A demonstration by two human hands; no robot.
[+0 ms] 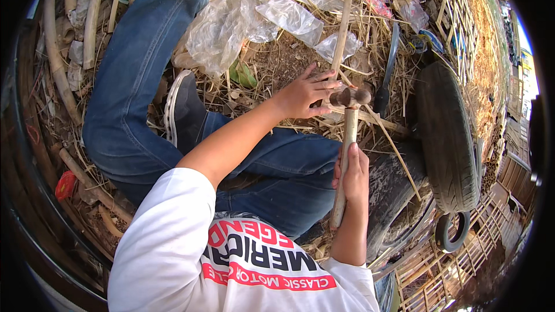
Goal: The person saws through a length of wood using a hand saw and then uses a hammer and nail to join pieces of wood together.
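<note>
My right hand (354, 172) is closed around the pale wooden handle of a hammer (350, 130). Its brown, rounded metal head points away from me. Just left of that head, my left hand (309, 93) has its fingers spread. Its fingertips reach the lower end of a long, thin wooden stick (345, 17), which runs to the top of the view. Whether they press on the stick cannot be made out. Right of the hammer head, a long blade with a dark handle (388, 69) lies on the straw.
Crumpled clear plastic (222, 32) and dry straw litter the ground ahead. An upright tyre (448, 136) and another tyre (390, 190) lie to my right, near a slatted bamboo frame (462, 260). Wooden poles (53, 52) are at the left. My bent legs (136, 75) frame the work spot.
</note>
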